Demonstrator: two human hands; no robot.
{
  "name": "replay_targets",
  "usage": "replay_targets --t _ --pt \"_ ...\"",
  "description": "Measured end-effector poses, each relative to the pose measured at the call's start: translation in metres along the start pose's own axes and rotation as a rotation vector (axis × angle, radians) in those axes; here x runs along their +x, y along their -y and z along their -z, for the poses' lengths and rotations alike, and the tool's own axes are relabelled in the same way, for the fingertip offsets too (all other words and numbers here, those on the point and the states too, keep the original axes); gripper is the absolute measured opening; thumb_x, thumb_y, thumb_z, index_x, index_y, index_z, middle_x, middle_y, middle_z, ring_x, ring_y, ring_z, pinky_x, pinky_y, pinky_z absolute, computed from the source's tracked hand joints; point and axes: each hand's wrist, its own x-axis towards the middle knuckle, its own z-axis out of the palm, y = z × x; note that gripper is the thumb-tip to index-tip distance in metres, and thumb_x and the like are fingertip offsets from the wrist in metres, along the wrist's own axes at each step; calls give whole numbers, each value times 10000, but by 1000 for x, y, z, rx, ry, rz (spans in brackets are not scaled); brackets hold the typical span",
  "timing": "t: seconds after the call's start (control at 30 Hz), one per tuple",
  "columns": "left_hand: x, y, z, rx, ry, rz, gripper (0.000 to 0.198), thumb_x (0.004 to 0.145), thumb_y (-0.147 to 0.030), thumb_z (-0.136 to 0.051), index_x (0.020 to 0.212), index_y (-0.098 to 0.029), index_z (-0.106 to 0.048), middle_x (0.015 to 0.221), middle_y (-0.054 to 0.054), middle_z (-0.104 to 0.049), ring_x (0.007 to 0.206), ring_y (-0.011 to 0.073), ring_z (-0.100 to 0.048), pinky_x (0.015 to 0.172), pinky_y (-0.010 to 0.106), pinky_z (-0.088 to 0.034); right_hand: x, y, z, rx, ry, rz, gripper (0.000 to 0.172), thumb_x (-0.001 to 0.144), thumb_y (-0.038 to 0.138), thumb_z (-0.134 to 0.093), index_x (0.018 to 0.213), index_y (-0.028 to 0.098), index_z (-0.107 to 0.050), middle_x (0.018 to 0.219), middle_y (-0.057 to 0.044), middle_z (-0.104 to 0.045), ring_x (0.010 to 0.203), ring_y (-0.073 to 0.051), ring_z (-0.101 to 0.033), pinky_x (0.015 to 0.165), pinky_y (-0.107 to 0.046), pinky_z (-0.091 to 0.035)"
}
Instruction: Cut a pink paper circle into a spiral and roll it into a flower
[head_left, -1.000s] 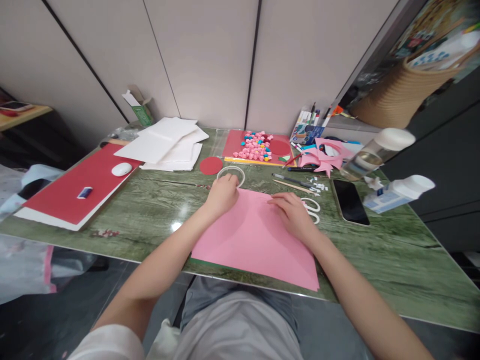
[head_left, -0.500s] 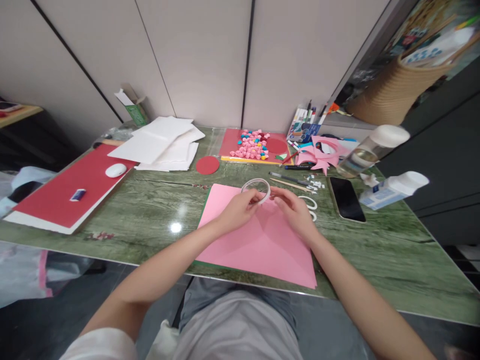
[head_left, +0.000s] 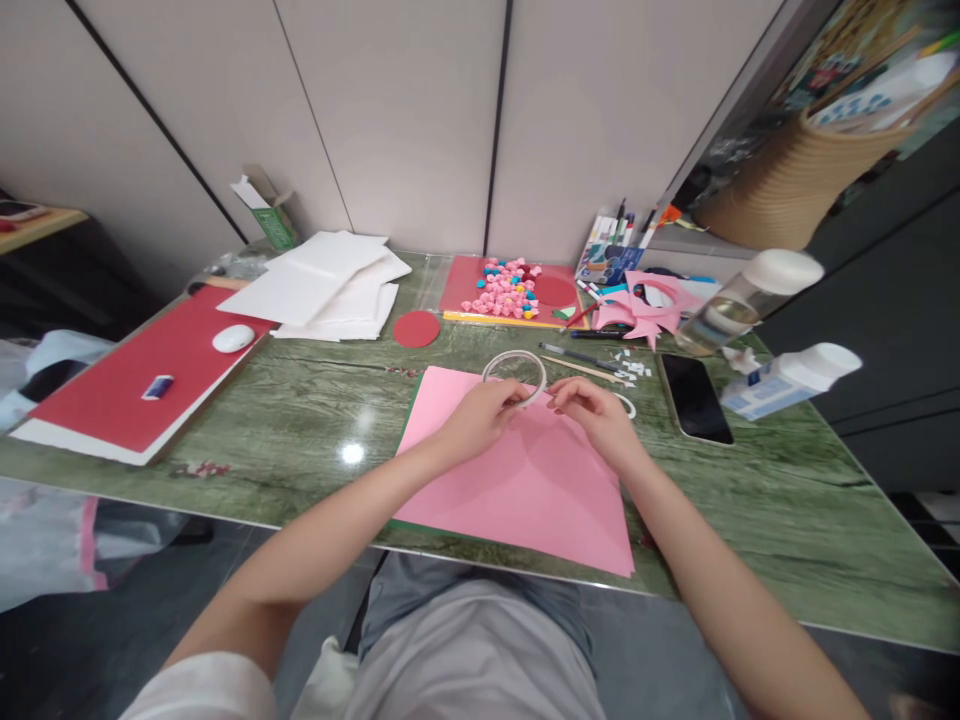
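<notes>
A pink sheet of paper [head_left: 517, 480] lies on the green table [head_left: 300, 420] in front of me. Above its far edge my left hand [head_left: 480, 415] grips a white roll of tape [head_left: 514, 372] by its near rim. My right hand [head_left: 592, 410] is just to the right of the roll, fingers pinched together at its edge, apparently on the tape's loose end. White scissors [head_left: 628, 403] lie partly hidden behind my right hand.
A black phone [head_left: 694, 395], a bottle [head_left: 739, 300] and a white glue bottle [head_left: 787, 378] are on the right. Pens [head_left: 581, 357], pink cut-outs [head_left: 641, 305] and a red mat with small pink pieces [head_left: 510, 288] sit behind. White sheets [head_left: 322, 285], a red circle [head_left: 416, 328] and a red board [head_left: 142, 370] lie left.
My left hand took the tape roll from the table beyond the paper and brought it over the pink sheet. My right hand lifted off the paper and pinched at the roll's edge.
</notes>
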Motion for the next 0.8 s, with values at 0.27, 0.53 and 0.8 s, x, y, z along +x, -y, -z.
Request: replay_targets --t 0.27,0.53,0.8 --pt "0 0 1 21 -23 2 202 760 -117 -445 918 -170 -560 896 32 -616 824 135 -545 739 269 -420 -1 5 -5 -91 -40 48 306 763 163 -459 1036 246 -570 1027 -44 -550 795 -151 -583 774 -338 -449" --pt "0 0 0 29 1 -21 201 770 -128 -442 926 -180 -558 937 23 -613 855 134 -537 771 272 -407 -1 3 -2 -21 -26 -35 209 747 172 -484 939 214 -555 814 -23 -595 757 -153 -582 706 -310 -453" --pt "-1 2 1 18 -14 5 244 779 -147 -435 994 -185 -545 938 29 -615 853 136 -538 766 280 -415 0 4 -2 -116 -64 60 158 730 186 -513 859 210 -601 889 -34 -580 805 -160 -559 727 -316 -445"
